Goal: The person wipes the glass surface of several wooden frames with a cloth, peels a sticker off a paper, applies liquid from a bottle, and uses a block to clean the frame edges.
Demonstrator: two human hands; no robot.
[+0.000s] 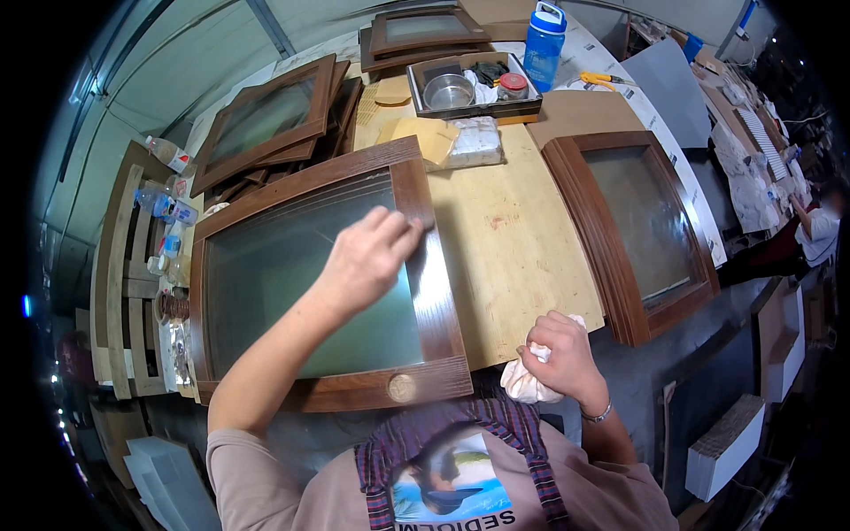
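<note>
A brown wooden cabinet door (pixel 438 305) with a glass panel lies on the workbench in front of me. My left hand (pixel 370 255) reaches across the glass to the door's right-hand frame piece. Its fingers are pressed together at the wood near the upper right corner; what they hold, if anything, is hidden. A round pale mark shows on the door's near frame piece. At the bench's near edge, right of the door, my right hand (pixel 567 352) is closed round a crumpled white cloth (pixel 526 380).
More glazed doors (pixel 266 119) are stacked at the far left, another door stack (pixel 611 230) lies on the right. At the back stand a box (pixel 474 108) holding a metal bowl and a red-lidded jar, and a blue bottle (pixel 544 49). A person (pixel 822 232) is at far right.
</note>
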